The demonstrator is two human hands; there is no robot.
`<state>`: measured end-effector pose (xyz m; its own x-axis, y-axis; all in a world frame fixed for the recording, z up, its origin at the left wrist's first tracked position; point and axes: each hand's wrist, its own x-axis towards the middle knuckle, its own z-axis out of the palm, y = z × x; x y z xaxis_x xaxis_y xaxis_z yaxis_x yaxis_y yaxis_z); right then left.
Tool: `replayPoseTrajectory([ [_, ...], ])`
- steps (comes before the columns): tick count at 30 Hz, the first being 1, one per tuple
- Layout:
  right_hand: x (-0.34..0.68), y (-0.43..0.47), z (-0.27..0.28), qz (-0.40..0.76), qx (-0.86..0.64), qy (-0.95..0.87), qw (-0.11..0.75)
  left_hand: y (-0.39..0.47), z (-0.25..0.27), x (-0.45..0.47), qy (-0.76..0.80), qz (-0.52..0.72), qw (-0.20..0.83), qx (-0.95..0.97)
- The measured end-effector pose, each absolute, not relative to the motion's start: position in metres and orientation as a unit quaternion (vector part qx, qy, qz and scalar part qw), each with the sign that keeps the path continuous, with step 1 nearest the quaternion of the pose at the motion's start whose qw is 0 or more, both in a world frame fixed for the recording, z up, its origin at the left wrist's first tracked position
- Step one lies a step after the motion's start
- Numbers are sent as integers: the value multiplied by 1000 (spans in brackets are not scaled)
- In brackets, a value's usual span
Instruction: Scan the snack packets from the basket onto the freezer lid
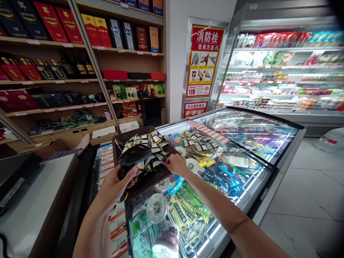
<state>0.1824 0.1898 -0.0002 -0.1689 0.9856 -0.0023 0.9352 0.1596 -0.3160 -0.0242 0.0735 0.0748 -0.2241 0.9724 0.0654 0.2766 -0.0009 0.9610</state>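
A black handheld barcode scanner (135, 154) is gripped in my left hand (120, 181), with the thumb and fingers around its handle and its head over the packets. Below it, a dark brown woven basket (142, 184) stands on the glass top of a freezer. Many small black, white and gold packets (153, 143) fill the basket in a loose heap. My right hand (175, 163) is at the basket's right rim, its fingers closed and pointing inward beside the packets. Whether those fingers pinch a packet or the rim, I cannot tell.
Frozen treats and cups (157, 208) show through the freezer's glass (242, 179). A counter (40, 204) runs along the left, with part of a person's limb (84, 143) beyond. Shelves of boxed goods (115, 50), a refrigerated display (285, 68) and a large clear bottle (329, 141) stand around.
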Motion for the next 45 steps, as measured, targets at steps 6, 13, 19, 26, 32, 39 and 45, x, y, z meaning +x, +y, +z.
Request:
replayPoseTrajectory([
  [6,182,191,-2,117,-639,-755,85,72,71,-21,598,506,372,498],
  [13,184,187,-3,59,-602,-782,150,72,73,-19,603,495,360,511],
  [19,215,208,9,129,-547,-788,252,73,71,-20,600,499,358,513],
  [26,230,215,20,304,-391,-699,516,73,73,-19,605,486,354,522],
  [32,221,206,19,181,-366,-648,643,72,71,-17,596,473,375,530],
  [39,223,206,11,57,-356,-644,675,73,65,-18,590,452,381,550],
  [45,222,210,6,35,-352,-646,677,72,69,-17,577,452,391,557],
])
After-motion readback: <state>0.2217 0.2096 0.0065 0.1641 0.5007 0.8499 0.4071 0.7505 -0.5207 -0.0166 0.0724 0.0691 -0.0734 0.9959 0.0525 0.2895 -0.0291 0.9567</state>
